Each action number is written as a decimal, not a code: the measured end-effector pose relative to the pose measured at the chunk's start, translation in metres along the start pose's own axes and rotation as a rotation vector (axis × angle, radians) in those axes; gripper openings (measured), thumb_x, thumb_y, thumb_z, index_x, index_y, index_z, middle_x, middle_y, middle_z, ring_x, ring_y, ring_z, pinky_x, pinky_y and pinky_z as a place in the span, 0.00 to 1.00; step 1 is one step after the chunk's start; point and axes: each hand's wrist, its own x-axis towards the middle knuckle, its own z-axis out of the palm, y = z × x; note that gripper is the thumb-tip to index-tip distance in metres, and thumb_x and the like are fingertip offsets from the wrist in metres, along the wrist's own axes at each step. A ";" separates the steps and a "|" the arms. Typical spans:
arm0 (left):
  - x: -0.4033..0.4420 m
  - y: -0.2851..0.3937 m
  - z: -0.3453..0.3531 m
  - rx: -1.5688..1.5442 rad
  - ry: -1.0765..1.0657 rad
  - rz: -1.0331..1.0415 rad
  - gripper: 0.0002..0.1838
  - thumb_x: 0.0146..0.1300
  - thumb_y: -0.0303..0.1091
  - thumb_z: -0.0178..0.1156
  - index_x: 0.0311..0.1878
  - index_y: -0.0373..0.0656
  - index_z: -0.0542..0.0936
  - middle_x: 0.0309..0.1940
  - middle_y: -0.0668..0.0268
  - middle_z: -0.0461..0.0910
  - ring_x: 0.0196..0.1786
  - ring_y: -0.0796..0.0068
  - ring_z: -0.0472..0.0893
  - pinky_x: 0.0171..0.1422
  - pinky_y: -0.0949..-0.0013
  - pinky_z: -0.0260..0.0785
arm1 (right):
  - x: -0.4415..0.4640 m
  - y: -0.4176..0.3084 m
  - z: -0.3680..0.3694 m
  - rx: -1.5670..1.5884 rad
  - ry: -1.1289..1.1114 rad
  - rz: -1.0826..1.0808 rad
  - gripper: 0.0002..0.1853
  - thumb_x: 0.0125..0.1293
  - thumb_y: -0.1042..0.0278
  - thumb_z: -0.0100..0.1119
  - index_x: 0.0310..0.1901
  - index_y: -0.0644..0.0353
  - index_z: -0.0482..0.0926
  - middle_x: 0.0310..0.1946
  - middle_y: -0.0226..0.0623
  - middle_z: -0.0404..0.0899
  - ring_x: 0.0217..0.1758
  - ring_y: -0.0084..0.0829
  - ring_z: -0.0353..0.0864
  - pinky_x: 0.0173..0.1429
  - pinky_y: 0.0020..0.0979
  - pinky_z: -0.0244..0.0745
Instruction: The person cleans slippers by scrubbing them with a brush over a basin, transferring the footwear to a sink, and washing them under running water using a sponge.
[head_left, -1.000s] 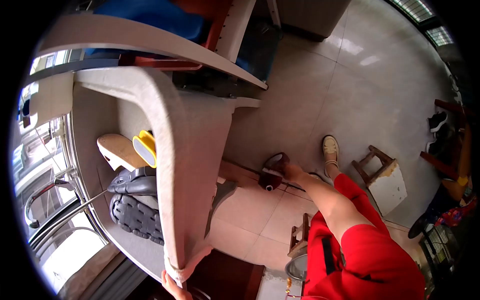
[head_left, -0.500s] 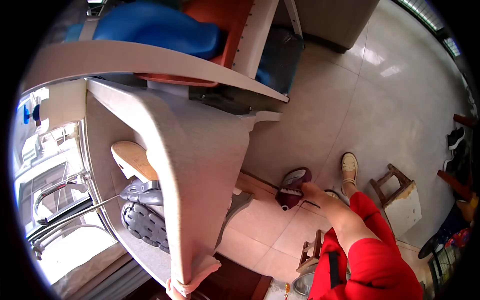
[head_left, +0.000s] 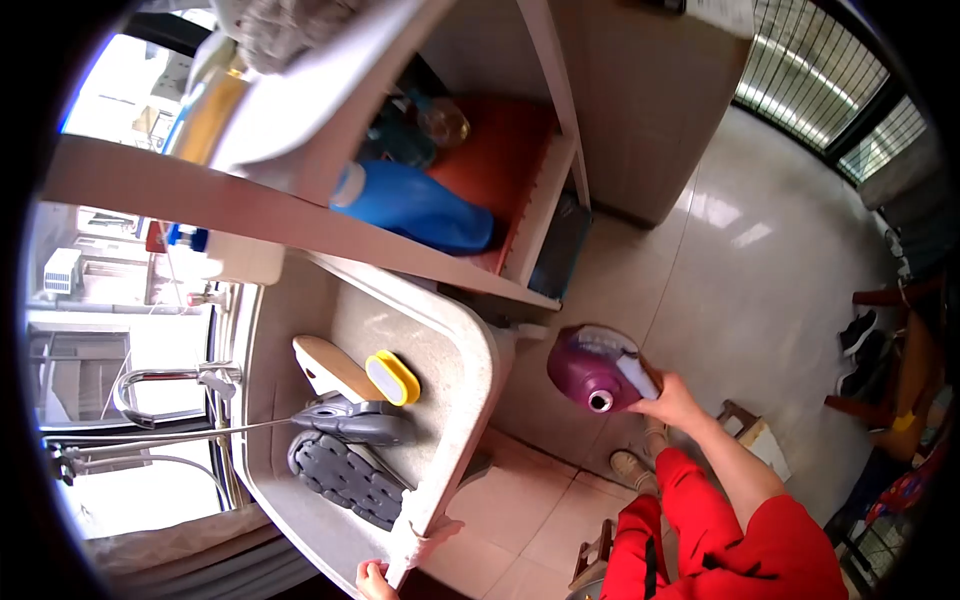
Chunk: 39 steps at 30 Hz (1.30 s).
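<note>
My right hand [head_left: 672, 402] grips a purple bottle [head_left: 578, 372] that looks like a detergent bottle. Its pale, round neck points toward me, and it is held above the floor beside the sink [head_left: 470, 335]. At the bottom, my left hand [head_left: 373, 580] has its fingers curled at the sink's near rim, partly cut off by the frame. A pale cloth [head_left: 425, 535] drapes over the corner close to it. In the basin lie a tan-soled shoe [head_left: 335, 368], a dark grey slipper [head_left: 360, 420], an upturned grey sole [head_left: 345, 478] and a yellow oval object with a whitish middle [head_left: 392, 378].
A metal faucet [head_left: 170, 377] stands at the window side. On a shelf beyond the sink, a blue bottle [head_left: 415, 207] lies near a reddish tray [head_left: 500, 150]. A small stool [head_left: 760, 445] stands by my legs; dark shoes [head_left: 858, 335] sit at the far right.
My right hand has lifted the purple bottle from near the floor up toward the sink's height. The view has shifted, bringing the basin's inside and the yellow object into sight.
</note>
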 end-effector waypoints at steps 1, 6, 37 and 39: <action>0.001 0.005 -0.001 -0.022 0.011 -0.001 0.19 0.73 0.41 0.46 0.47 0.37 0.82 0.37 0.56 0.83 0.37 0.55 0.80 0.44 0.61 0.74 | -0.003 -0.035 -0.014 0.045 0.064 -0.057 0.31 0.45 0.70 0.74 0.53 0.71 0.76 0.43 0.41 0.83 0.48 0.27 0.79 0.56 0.31 0.72; 0.002 0.038 -0.015 -0.422 -0.160 -0.362 0.24 0.70 0.50 0.52 0.56 0.39 0.79 0.44 0.54 0.83 0.45 0.63 0.80 0.55 0.64 0.70 | 0.008 -0.168 -0.065 0.060 0.214 -0.130 0.25 0.47 0.69 0.75 0.47 0.71 0.78 0.40 0.40 0.84 0.45 0.26 0.81 0.52 0.31 0.75; 0.001 0.106 -0.044 -0.289 0.056 -0.617 0.12 0.60 0.42 0.51 0.35 0.47 0.81 0.33 0.57 0.82 0.40 0.51 0.81 0.43 0.51 0.69 | 0.267 -0.261 -0.003 0.236 0.168 -0.442 0.12 0.57 0.62 0.66 0.34 0.61 0.76 0.24 0.31 0.76 0.24 0.22 0.73 0.26 0.27 0.67; 0.001 0.104 -0.039 -0.323 0.087 -0.595 0.11 0.59 0.40 0.51 0.34 0.47 0.81 0.34 0.59 0.82 0.40 0.51 0.80 0.43 0.51 0.70 | 0.236 -0.262 -0.012 0.074 0.258 -0.550 0.13 0.56 0.61 0.68 0.31 0.59 0.75 0.19 0.28 0.73 0.19 0.20 0.68 0.23 0.24 0.61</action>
